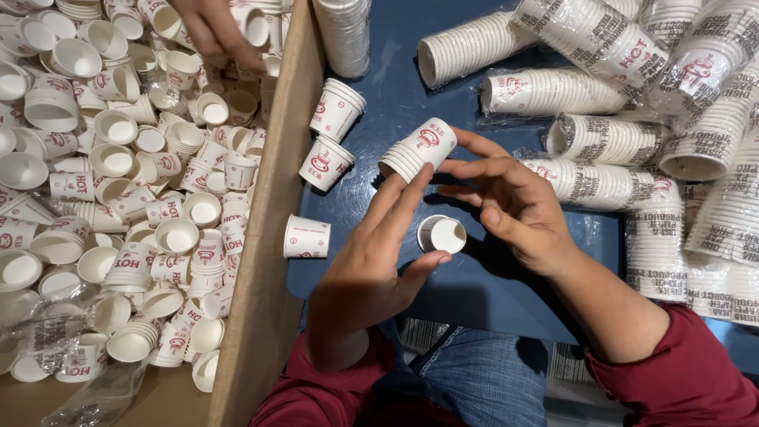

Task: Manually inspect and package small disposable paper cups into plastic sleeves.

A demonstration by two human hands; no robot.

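Head view: the left hand's fingertips (417, 180) press against a short stack (417, 150) of nested paper cups, white with red print, lying tilted with its base up and to the right. The left hand (371, 261) reaches up from below, fingers stretched long along the stack's lower side and thumb spread out to the right, its tip just beside a single cup (443, 234). The right hand (514, 202) comes in from the right; its fingers are loosely spread, the upper ones touching the stack's base end, so the stack is held between the two hands above the blue table (474, 292). The single cup lies on its side on the table between the hands, mouth toward the camera, right under the stack. Both sleeves are dark red, and blue jeans show below the table edge.

Left of the hands, three more cups sit on the table: two tilted ones (332, 134) near each other and one (307, 237) below them, just beside the wall of a cardboard box (273, 237). The box is full of loose cups and short stacks heaped every way. At its top edge another person's hand (217, 32) reaches among the cups. To the right, long plastic-wrapped sleeves of cups (601, 138) lie piled across the table.
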